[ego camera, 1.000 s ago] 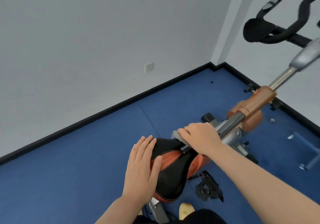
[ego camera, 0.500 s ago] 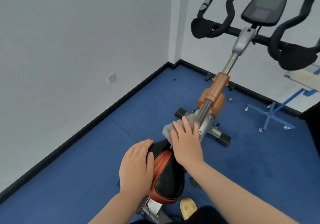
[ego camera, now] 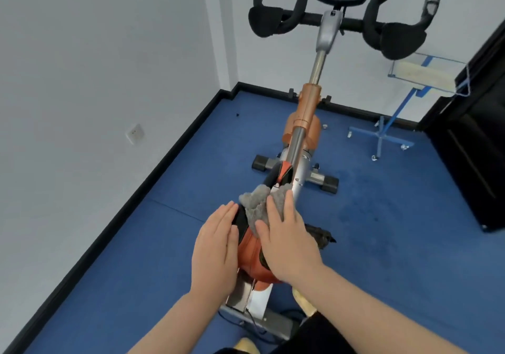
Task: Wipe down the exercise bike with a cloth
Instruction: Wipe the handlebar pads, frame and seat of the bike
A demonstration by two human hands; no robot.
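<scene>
While flat on saddle (ego camera: pixel 252 255), right hand (ego camera: pixel 288 240) presses grey cloth (ego camera: pixel 258 207) beneath straight fingers (ego camera: pixel 273 211), left hand (ego camera: pixel 216 247) likewise outstretched alongside.

Left hand (ego camera: pixel 216 247): laid flat, fingers straight and held together, palm pressed against the left side of the saddle (ego camera: pixel 252 255). Right hand (ego camera: pixel 287 240): spread flat, fingers extended forward, pressed down on the grey cloth (ego camera: pixel 255 203). Both bare forearms are extended forward from the lower edge.
</scene>
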